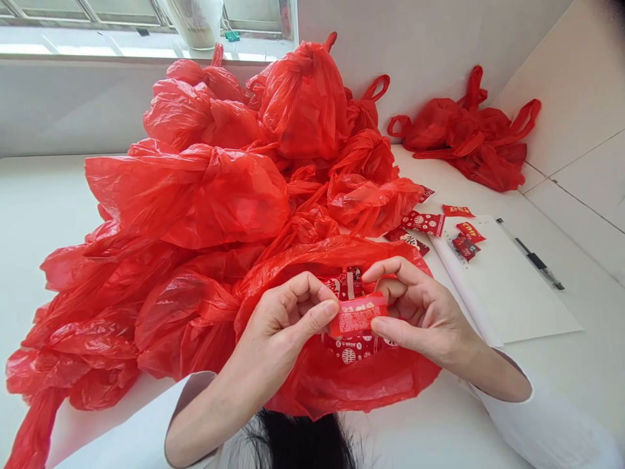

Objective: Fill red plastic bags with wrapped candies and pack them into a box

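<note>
Between my two hands is a small red candy packet [360,315] with pale print on its face. My left hand [297,306] pinches its left end between thumb and fingers. At the right end, the thumb and curled fingers of my right hand [420,309] grip it too, with the index finger arched above. Directly below, an opened red plastic bag [361,391] lies spread on the table. Inside it are several red-and-white patterned packets [348,353], partly covered by the held packet and my fingers.
Knotted red plastic bags [219,189] pile up on the left and behind. More red bags [463,133] lie in the back right corner. Loose packets [424,223] sit beside a white paper pad [527,293] with a black pen [537,260] on it. A clear container [195,23] stands on the windowsill.
</note>
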`<state>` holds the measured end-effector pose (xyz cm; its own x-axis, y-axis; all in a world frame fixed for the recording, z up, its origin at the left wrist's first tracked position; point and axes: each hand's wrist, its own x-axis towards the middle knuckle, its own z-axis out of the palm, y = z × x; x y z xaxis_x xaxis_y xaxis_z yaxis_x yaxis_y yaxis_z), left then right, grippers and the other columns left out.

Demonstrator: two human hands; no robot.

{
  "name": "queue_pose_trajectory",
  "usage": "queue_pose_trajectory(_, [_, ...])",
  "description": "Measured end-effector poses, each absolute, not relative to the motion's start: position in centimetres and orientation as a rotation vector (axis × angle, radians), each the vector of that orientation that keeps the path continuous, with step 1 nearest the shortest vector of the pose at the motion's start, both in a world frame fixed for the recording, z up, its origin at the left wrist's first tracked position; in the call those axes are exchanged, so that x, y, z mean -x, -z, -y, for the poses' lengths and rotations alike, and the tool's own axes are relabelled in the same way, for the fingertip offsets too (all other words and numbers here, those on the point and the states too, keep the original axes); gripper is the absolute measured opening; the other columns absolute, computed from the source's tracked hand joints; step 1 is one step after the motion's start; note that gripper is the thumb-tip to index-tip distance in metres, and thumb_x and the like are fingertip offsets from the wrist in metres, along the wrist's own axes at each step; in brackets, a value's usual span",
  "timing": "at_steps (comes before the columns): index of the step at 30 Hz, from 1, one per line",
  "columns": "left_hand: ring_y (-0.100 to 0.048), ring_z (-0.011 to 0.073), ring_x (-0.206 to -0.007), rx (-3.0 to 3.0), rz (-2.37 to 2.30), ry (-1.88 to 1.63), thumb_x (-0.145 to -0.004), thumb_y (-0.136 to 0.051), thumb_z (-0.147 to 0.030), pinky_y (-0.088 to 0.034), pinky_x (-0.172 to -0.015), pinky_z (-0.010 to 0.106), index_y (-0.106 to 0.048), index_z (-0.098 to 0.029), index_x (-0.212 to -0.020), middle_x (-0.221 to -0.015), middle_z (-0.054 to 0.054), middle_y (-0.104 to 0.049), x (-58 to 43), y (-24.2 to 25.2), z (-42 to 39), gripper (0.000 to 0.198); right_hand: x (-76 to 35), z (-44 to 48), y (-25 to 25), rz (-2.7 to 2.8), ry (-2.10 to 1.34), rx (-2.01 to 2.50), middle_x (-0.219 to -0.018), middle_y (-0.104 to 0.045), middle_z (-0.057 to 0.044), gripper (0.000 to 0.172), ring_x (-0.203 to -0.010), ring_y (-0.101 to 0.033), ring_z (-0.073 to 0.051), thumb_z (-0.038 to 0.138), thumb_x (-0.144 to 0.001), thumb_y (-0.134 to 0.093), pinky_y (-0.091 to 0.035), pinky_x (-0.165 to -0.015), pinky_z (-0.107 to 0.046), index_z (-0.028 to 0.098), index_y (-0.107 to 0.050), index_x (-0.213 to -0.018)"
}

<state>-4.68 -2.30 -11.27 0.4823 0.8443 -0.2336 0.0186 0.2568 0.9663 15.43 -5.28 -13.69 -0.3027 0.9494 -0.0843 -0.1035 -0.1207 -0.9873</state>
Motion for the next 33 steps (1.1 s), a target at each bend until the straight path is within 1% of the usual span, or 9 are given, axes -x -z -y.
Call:
queue_pose_trajectory(10, [-0.044, 0.0069, -0.062, -1.171, -0.910, -0.698, -0.088, -0.061, -0.029, -0.037, -0.060, 0.019, -0.055, -0.017, -0.076, -0.066, -0.006, -0.051, 4.63, 11.21, 2.09, 0.018, -15.57, 5.18, 14.10, 1.293, -1.546, 1.017, -0.076, -0.055, 0.005, 0.032, -0.059, -0.050, -0.006, 0.014, -0.084, -0.063, -0.043, -0.053, -0.016, 0.027, -0.050, -0.110])
queue_pose_trajectory(16, [-0.046, 0.0072, -0.061, -1.160, -0.909, -0.698, -0.088, -0.062, -0.029, -0.037, -0.059, 0.019, -0.056, -0.017, -0.076, -0.066, -0.006, -0.054, 4.58, 11.03, 2.00, 0.018, -15.56, 5.07, 14.17, 1.301, -1.533, 1.070, -0.076, -0.055, 0.005, 0.032, -0.058, -0.051, -0.007, 0.015, -0.083, -0.063, -0.041, -0.051, -0.018, 0.027, -0.049, -0.109])
queue_pose_trajectory(22, [-0.049, 0.0077, -0.063, -1.174, -0.901, -0.709, -0.087, -0.063, -0.029, -0.039, -0.061, 0.019, -0.058, -0.017, -0.078, -0.069, -0.005, -0.057, 4.53, 11.20, 1.94, 0.017, -15.44, 4.94, 14.26, 1.287, -1.523, 1.074, -0.077, -0.056, 0.004, 0.031, -0.060, -0.052, -0.008, 0.017, -0.083, -0.063, -0.044, -0.053, -0.020, 0.025, -0.048, -0.109])
queue_pose_trajectory(27, [-0.047, 0.0072, -0.063, -1.173, -0.882, -0.715, -0.086, -0.064, -0.029, -0.038, -0.060, 0.018, -0.058, -0.017, -0.078, -0.069, -0.005, -0.056, 4.68, 11.34, 1.95, 0.017, -15.39, 4.92, 14.42, 1.285, -1.533, 1.062, -0.077, -0.056, 0.004, 0.030, -0.062, -0.052, -0.008, 0.017, -0.084, -0.062, -0.045, -0.056, -0.019, 0.026, -0.048, -0.109])
queue_pose_trajectory(30, [-0.046, 0.0070, -0.062, -1.167, -0.896, -0.722, -0.087, -0.064, -0.029, -0.038, -0.059, 0.018, -0.058, -0.016, -0.077, -0.068, -0.005, -0.055, 4.66, 11.13, 2.05, 0.017, -15.45, 4.92, 14.52, 1.290, -1.535, 1.070, -0.078, -0.056, 0.003, 0.029, -0.062, -0.052, -0.008, 0.019, -0.084, -0.063, -0.043, -0.054, -0.019, 0.026, -0.048, -0.108])
queue_pose_trajectory(33, [-0.047, 0.0075, -0.062, -1.180, -0.921, -0.719, -0.088, -0.062, -0.029, -0.038, -0.059, 0.019, -0.057, -0.016, -0.078, -0.068, -0.005, -0.055, 4.60, 10.95, 2.13, 0.017, -15.52, 4.92, 14.55, 1.302, -1.525, 1.091, -0.079, -0.057, 0.003, 0.030, -0.061, -0.053, -0.008, 0.021, -0.084, -0.064, -0.045, -0.054, -0.020, 0.026, -0.048, -0.109])
